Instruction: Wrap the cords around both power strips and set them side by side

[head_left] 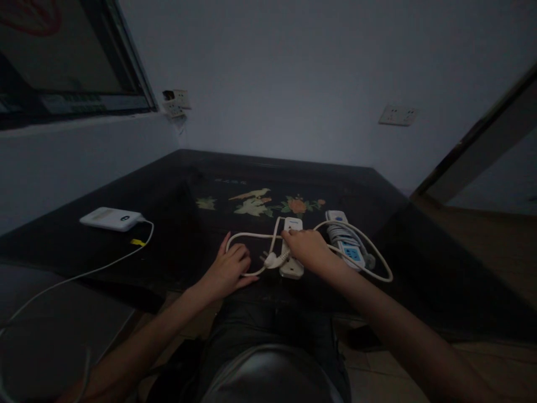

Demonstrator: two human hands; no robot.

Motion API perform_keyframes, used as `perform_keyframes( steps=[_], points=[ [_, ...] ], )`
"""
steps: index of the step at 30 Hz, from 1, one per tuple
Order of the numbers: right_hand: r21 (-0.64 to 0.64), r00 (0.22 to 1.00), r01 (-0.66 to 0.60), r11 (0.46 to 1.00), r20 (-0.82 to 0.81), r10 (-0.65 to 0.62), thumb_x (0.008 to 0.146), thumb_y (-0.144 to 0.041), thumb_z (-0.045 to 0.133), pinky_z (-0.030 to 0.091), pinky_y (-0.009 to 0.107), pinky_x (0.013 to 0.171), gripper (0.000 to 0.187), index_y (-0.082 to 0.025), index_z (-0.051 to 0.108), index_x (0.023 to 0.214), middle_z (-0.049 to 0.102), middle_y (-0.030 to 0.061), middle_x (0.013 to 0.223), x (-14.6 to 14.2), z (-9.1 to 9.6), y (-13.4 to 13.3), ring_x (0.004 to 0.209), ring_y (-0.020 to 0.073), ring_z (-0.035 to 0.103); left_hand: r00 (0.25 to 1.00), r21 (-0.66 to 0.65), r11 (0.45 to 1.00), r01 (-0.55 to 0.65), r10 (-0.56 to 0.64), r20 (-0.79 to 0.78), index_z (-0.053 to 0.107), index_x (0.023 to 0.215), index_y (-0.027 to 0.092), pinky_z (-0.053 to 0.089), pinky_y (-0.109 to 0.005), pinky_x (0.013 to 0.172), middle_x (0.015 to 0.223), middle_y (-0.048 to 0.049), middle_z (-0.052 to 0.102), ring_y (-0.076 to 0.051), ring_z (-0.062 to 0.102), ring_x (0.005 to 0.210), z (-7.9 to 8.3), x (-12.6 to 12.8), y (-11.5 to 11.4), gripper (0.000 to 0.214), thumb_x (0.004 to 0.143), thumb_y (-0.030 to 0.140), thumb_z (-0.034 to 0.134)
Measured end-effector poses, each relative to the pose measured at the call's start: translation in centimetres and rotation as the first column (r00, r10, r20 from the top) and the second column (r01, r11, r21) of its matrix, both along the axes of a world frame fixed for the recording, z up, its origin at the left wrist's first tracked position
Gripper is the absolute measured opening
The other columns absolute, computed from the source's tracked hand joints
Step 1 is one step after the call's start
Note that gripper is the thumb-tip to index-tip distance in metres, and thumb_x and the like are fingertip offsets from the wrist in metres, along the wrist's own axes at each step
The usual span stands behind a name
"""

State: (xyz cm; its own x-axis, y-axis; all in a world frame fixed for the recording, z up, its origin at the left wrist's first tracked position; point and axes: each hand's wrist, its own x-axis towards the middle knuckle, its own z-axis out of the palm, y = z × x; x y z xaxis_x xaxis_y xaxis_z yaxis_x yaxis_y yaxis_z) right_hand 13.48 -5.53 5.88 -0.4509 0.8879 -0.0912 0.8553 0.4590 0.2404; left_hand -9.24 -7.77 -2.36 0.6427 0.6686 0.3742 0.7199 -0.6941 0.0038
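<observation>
A dark table [176, 229] carries a white power strip [292, 271] under a person's right hand [307, 246].
Right of the power strip lies a second strip [352, 254] wound with grey cord [344, 233]; well left, a white device [108, 219]. The right hand is clamped on the power strip; left of it, whether the left hand [230, 267] grips the pale cord [255, 235] it touches cannot be told. Just beside the power strip is a plug [272, 261].

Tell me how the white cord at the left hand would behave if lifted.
The cord would probably flex yet spring back somewhat, since it holds wide, rounded loops. Its plug, bulkier than the cord, would likely dangle and swing.
</observation>
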Motion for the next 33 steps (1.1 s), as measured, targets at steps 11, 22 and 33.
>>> perform_keyframes(
  steps=[11,22,33],
  points=[
    [-0.003,0.999,-0.004,1.000,-0.036,0.004,0.094,-0.014,0.031,0.052,0.032,0.069,0.031,-0.016,0.051,0.116,0.068,0.0156,0.108,0.7,0.6,-0.6,0.094,0.0251,0.068,0.967,0.037,0.974,0.225,-0.228,0.111,0.057,0.080,0.017,0.037,-0.041,0.106,0.081,-0.0014,0.063,-0.013,0.060,0.079,1.9,-1.3,-0.7,0.017,0.092,0.025,0.046],
    [-0.008,1.000,-0.006,1.000,0.029,0.006,0.093,-0.011,0.031,0.053,0.035,0.068,0.031,-0.014,0.050,0.117,0.065,0.0195,0.110,0.9,0.0,-1.1,0.091,0.0258,0.069,-0.030,-0.419,0.733,0.536,0.513,0.858,0.041,0.066,0.017,0.035,-0.017,0.046,0.050,0.0085,0.030,-0.004,0.026,0.039,5.1,-0.7,0.1,0.031,0.094,0.031,0.045],
    [0.037,1.000,-0.018,0.999,0.026,0.017,0.093,-0.013,0.033,0.054,0.035,0.070,0.032,-0.012,0.052,0.118,0.057,0.0201,0.128,0.1,-2.7,-1.7,0.097,0.0251,0.066,-0.430,-0.416,0.608,0.676,0.784,0.447,0.054,0.094,0.012,0.047,-0.011,0.050,0.057,0.0065,0.041,0.000,0.038,0.040,1.8,-4.4,3.0,0.028,0.093,0.001,0.029]
  ],
)
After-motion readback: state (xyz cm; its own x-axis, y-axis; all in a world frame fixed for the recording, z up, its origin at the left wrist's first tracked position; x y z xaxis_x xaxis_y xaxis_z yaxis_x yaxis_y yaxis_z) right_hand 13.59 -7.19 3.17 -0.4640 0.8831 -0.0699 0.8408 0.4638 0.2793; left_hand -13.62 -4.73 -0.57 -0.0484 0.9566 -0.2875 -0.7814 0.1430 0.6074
